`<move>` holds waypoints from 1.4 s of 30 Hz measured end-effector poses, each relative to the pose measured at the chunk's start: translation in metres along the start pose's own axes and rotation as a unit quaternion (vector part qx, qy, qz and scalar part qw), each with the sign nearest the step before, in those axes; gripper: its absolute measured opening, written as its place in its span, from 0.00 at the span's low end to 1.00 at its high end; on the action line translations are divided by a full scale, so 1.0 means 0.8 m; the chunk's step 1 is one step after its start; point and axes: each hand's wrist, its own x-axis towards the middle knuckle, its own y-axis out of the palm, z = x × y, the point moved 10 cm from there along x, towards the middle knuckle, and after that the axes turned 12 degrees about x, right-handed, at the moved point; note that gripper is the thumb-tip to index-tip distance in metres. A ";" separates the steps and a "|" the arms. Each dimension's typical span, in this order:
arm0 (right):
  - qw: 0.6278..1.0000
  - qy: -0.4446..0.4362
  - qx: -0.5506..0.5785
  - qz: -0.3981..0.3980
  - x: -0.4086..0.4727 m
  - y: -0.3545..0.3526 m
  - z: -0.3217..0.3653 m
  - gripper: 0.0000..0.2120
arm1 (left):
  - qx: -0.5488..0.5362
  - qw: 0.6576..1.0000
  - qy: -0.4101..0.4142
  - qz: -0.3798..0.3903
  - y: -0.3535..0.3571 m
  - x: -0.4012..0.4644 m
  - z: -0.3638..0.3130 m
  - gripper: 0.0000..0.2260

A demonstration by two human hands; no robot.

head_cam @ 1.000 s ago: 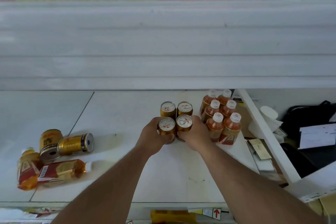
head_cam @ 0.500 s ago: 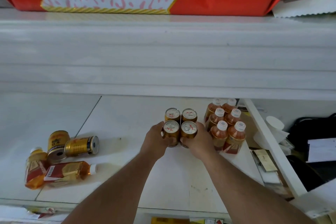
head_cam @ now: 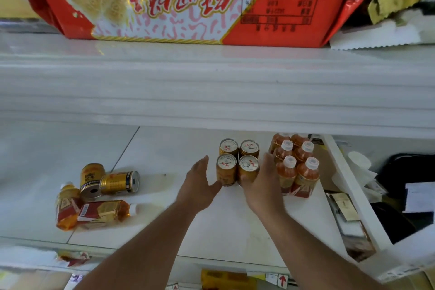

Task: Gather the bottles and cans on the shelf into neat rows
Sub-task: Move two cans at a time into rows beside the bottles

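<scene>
Head view. On the white shelf (head_cam: pixel 164 148): four upright gold cans (head_cam: pixel 238 161) packed in a tight square, two by two. Just right of them, six orange bottles (head_cam: pixel 295 162) with white caps, upright in two rows, the rearmost caps partly hidden under the shelf above. Left hand (head_cam: pixel 199 187) beside the front-left can, fingers straight and spread, thumb tip at the can's base, gripping nothing. Right hand (head_cam: pixel 261 186) against the front-right can, between cans and bottles, fingers extended along the can's side; thumb hidden, so grip impossible to tell. Far left, well apart: two loose cans (head_cam: pixel 108 181), one tipped, one on its side, touching two fallen bottles (head_cam: pixel 94 212). Above, a red snack bag (head_cam: pixel 188 2).
</scene>
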 end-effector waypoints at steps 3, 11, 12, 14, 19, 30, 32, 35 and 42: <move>0.991 -0.097 -0.072 0.066 -0.031 0.010 0.060 0.35 | 0.069 0.998 0.007 0.004 -0.018 -0.015 0.010 0.38; 0.920 -0.104 -0.224 0.305 -0.084 0.090 0.106 0.38 | 0.191 0.981 0.007 0.004 -0.073 -0.052 0.053 0.33; 0.917 -0.098 -0.227 0.312 -0.090 0.094 0.108 0.38 | 0.197 0.980 0.006 0.005 -0.078 -0.057 0.059 0.33; 0.915 -0.083 -0.229 0.323 -0.101 0.104 0.112 0.38 | 0.207 0.978 0.008 0.008 -0.088 -0.069 0.071 0.33; 0.912 -0.077 -0.240 0.323 -0.135 0.137 0.142 0.38 | 0.187 0.982 0.015 0.016 -0.108 -0.096 0.119 0.33; 0.902 -0.057 -0.273 0.329 -0.238 0.223 0.199 0.37 | 0.086 0.996 0.017 0.022 -0.156 -0.180 0.244 0.28; 0.902 -0.061 -0.277 0.325 -0.250 0.233 0.210 0.37 | 0.066 0.998 0.004 0.022 -0.164 -0.196 0.261 0.29; 0.901 -0.071 -0.279 0.324 -0.266 0.245 0.229 0.36 | 0.046 0.998 -0.022 0.032 -0.167 -0.209 0.285 0.31; 0.896 -0.100 -0.279 0.331 -0.270 0.263 0.248 0.32 | 0.029 0.996 -0.076 0.037 -0.192 -0.226 0.293 0.22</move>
